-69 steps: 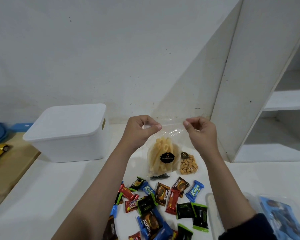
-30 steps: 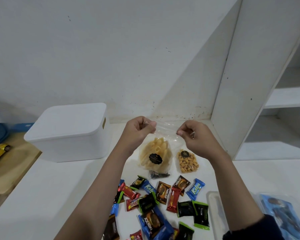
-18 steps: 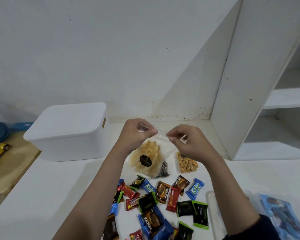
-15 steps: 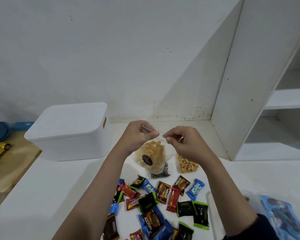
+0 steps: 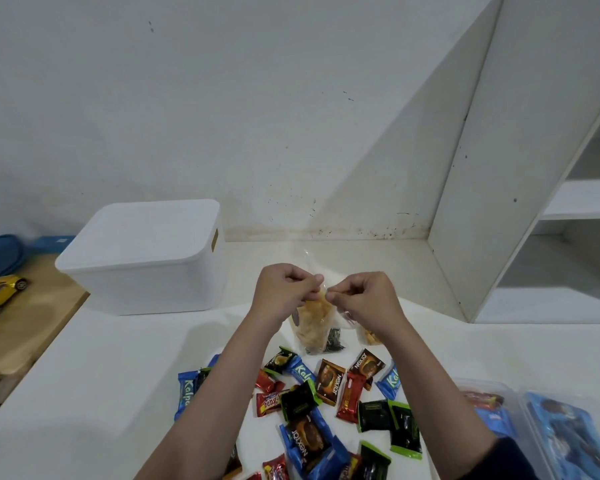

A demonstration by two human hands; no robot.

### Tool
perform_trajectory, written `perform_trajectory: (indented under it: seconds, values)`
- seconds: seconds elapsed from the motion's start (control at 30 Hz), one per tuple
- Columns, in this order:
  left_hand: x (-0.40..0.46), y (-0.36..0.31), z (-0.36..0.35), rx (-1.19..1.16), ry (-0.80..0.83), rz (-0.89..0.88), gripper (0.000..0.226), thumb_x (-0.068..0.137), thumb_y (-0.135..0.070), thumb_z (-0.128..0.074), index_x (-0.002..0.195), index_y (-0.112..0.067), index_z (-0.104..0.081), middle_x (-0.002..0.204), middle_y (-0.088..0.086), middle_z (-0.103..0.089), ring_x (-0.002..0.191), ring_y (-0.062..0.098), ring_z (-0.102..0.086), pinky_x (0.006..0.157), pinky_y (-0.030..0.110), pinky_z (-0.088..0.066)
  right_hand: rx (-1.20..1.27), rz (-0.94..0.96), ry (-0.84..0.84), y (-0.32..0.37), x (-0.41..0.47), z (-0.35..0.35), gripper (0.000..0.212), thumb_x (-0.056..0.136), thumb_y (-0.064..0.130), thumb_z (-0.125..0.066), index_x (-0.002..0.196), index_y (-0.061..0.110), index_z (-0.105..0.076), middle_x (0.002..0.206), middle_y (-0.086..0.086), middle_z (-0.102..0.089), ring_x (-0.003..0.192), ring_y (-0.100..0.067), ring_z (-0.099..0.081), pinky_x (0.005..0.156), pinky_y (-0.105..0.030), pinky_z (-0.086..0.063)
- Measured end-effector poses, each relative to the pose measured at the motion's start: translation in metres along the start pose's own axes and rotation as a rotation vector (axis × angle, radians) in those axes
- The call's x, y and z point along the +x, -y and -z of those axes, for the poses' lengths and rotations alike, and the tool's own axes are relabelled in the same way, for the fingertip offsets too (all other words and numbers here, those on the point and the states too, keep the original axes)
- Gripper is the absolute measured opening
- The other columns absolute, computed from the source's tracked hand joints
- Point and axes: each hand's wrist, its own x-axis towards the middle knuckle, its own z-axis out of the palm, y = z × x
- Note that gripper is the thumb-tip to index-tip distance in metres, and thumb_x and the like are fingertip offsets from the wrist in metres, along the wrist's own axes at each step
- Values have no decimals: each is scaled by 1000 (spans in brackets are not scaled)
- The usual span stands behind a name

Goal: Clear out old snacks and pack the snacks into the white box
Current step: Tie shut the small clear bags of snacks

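White box (image 5: 142, 258), lid on, stands at the left of the desk (image 5: 94, 393), well apart from the snacks. At centre, your left hand (image 5: 284, 294) and right hand (image 5: 362, 299) meet fingertip to fingertip above the desk; each grip pinches the gathered top of a clear bag (image 5: 314, 322) of pale chips, which hangs between and below them, its lower end near or on the desk. A second bag of nuts (image 5: 369, 336) lies just beside it, mostly hidden by your right wrist. Wrapped snacks (image 5: 329, 400) lie scattered nearer to you; a clear tray (image 5: 568, 438) holding blue packets sits at the right. The step in hand appears to be closing or twisting the bag's mouth. The next move would call for freeing one hand to lift the lid, then carrying the bag left into the box.
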Motion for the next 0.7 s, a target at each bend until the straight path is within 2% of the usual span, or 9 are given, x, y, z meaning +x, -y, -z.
perform_trajectory:
  seconds: [0.07, 0.2, 0.3, 0.37, 0.43, 0.57, 0.7]
  values:
    - [0, 1, 1, -14, 13, 22, 20, 79, -18, -75, 85, 0, -69, 74, 9, -73, 63, 10, -71, 63, 24, -55, 13, -12, -2, -2, 0, -1, 22, 72, 6, -78, 58, 21, -71, 47, 3, -63, 41, -5, -52, 51, -26, -44]
    - [0, 3, 0, -46, 18, 45, 16, 80, -13, -74, 84, 1, -70, 74, 11, -73, 64, 12, -72, 57, 19, -55, -93, 33, -43, -5, -1, -7, 23, 71, 11, -80, 57, 26, -70, 54, 5, -67, 48, -6, -56, 53, -24, -47]
    - [0, 3, -1, -76, 16, 51, 15, 79, -14, -75, 81, 0, -71, 73, 11, -73, 65, 14, -72, 56, 19, -55, -150, 75, -79, -6, -2, -11, 21, 70, 13, -80, 57, 26, -70, 52, 11, -65, 46, 1, -54, 49, -13, -43]
    - [-1, 3, -1, -95, 28, 43, 21, 77, -19, -77, 81, 0, -71, 72, 12, -73, 67, 16, -73, 60, 24, -58, -160, 93, -77, -7, -2, -12, 16, 70, 11, -80, 60, 21, -72, 47, 15, -62, 43, 3, -52, 45, -8, -37]
    - [-2, 4, 0, -109, 39, 30, 17, 78, -17, -76, 80, -2, -71, 72, 13, -73, 68, 19, -73, 69, 30, -60, -156, 94, -78, -8, -2, -11, 15, 69, 10, -80, 60, 19, -72, 48, 13, -63, 43, 4, -52, 45, -7, -37]
    - [-3, 5, 0, -151, 49, 20, 3, 81, -7, -71, 80, -5, -71, 69, 12, -72, 65, 18, -71, 73, 33, -60, -49, 62, -52, -8, -2, -8, 15, 64, 17, -85, 58, 19, -72, 54, 4, -67, 45, -1, -52, 49, -16, -43]
    - [-3, -1, 1, -196, 45, 20, 5, 80, 0, -71, 83, -3, -68, 66, 8, -71, 60, 16, -71, 58, 23, -58, 206, -35, -19, -7, -5, -6, 24, 69, 30, -81, 60, 11, -71, 55, -9, -65, 50, -18, -55, 50, -28, -45]
